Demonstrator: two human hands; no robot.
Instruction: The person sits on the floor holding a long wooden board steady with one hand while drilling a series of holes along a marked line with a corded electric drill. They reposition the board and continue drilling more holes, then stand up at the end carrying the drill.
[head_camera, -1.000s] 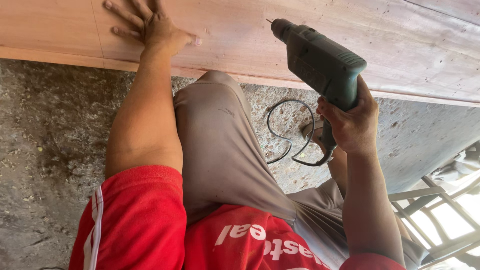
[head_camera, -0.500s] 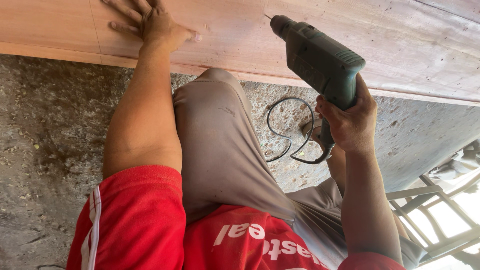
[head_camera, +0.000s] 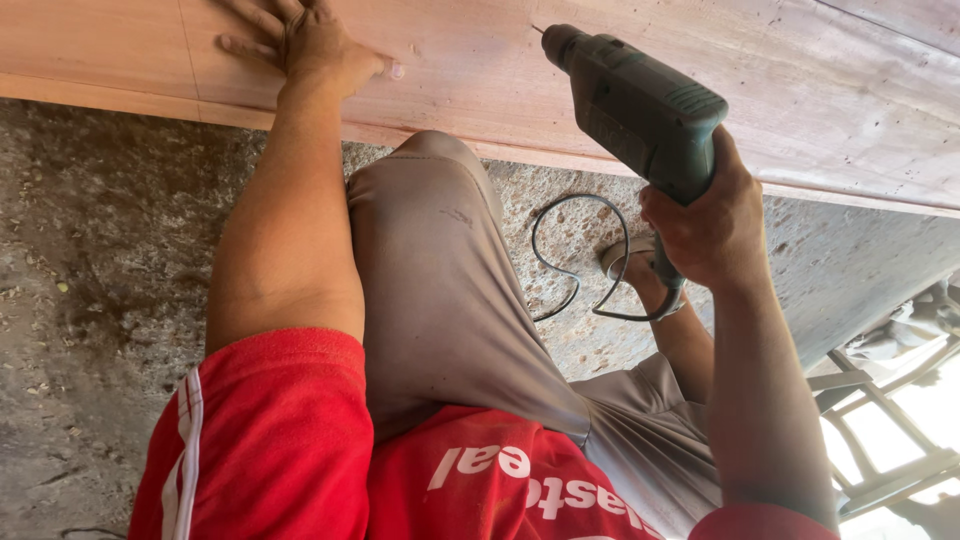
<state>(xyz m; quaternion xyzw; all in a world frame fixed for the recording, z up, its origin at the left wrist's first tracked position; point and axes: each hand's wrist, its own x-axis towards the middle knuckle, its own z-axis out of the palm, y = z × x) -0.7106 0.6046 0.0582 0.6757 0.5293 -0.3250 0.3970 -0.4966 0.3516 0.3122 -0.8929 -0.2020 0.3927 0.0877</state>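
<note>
A large reddish plywood board (head_camera: 820, 110) lies across the top of the view. My left hand (head_camera: 305, 45) rests flat on it with fingers spread, pressing on the surface. My right hand (head_camera: 705, 225) grips the handle of a dark green electric drill (head_camera: 640, 110). The drill's bit points up-left, its tip just at the board's surface. A black power cord (head_camera: 570, 270) loops from the drill's handle down onto the ground. My bent knee in grey shorts (head_camera: 440, 270) sits between my two arms.
Rough grey concrete ground (head_camera: 90, 290) runs under the board's near edge. A metal frame with bars (head_camera: 880, 440) stands at the lower right. My red shirt (head_camera: 300, 450) fills the bottom of the view.
The drill and my right hand have shifted slightly up and left toward the board. My left hand stays flat in the same spot.
</note>
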